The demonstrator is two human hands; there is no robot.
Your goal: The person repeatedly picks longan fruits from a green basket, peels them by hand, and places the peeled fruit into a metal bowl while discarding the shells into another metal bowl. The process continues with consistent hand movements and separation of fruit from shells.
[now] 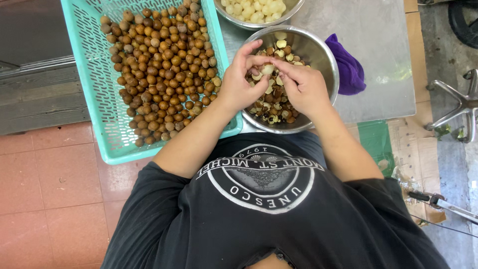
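Both hands meet over a steel bowl [324, 56] holding brown shells and pale peel scraps. My left hand [240, 82] and my right hand [302, 85] pinch one small round fruit [268, 69] between their fingertips, its pale flesh partly bared. To the left lies a turquoise plastic basket [94, 84] piled with several brown round fruits [159, 69] still in their shells. A second steel bowl [259, 22] at the top holds peeled whitish fruits [254, 9].
A purple cloth [348, 67] lies right of the shell bowl on a grey metal tabletop [378, 45]. Red floor tiles [45, 189] show at the lower left. Flattened cardboard [413, 144] and a chair base [460, 102] are on the right.
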